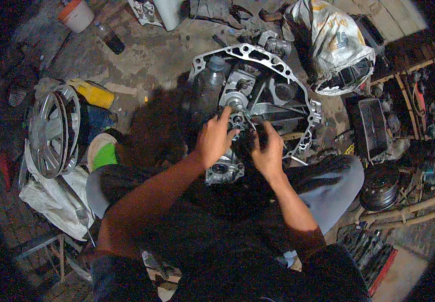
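A metal gearbox part with a round shaft end [235, 98] stands in front of me, inside a large open bell-shaped housing [298, 83] with a pale holed rim. My left hand [213, 138] rests on the part, index finger stretched along it and thumb on its near side, gripping it. The curled fingers of my right hand [267, 148] are at the part's right side, by a slim silver piece [249, 119] that they seem to pinch; its kind is unclear. Dark shadow hides the right fingertips. A lower metal block [223, 171] shows below my hands.
A dark bottle with a grey-blue cap [216, 65] stands by the housing. At left are wheel covers [51, 133], a yellow container [91, 93] and a white sack [51, 196]. A stuffed white sack [338, 45], a metal tray [373, 128] and a wooden rack [403, 98] are at right.
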`<state>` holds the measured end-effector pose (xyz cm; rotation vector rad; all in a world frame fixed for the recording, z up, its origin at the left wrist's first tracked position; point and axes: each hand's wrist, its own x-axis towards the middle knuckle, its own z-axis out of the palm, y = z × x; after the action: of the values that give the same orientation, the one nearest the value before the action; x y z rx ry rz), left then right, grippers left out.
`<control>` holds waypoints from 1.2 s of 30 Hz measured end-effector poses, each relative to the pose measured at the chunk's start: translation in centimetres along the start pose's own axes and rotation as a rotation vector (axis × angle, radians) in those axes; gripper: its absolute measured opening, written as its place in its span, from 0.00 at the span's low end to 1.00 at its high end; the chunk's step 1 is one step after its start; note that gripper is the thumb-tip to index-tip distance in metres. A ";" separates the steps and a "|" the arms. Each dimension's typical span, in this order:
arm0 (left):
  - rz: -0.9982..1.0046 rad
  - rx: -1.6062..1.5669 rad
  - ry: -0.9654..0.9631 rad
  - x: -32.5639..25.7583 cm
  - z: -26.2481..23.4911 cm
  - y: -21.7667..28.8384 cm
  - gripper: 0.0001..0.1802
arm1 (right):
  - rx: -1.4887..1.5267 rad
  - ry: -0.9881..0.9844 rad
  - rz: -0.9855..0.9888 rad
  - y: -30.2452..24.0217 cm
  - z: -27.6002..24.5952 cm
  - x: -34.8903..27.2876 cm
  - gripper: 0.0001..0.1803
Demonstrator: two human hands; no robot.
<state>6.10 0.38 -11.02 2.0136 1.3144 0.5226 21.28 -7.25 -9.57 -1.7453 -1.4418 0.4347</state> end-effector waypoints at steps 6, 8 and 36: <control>0.086 -0.067 0.022 0.1 0.3 -0.8 0.35 | 0.017 0.040 -0.069 0.8 1.1 0.1 0.19; 0.037 -0.105 0.012 0.2 0.5 -0.6 0.32 | 0.027 0.040 -0.034 0.0 0.7 0.3 0.18; -0.117 -0.237 0.107 0.4 1.1 -0.2 0.31 | 0.002 -0.083 0.043 -2.1 0.9 1.3 0.13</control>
<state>6.88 0.47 -11.94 1.7253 1.3555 0.7040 19.64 -5.64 -8.26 -1.7773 -1.4630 0.5364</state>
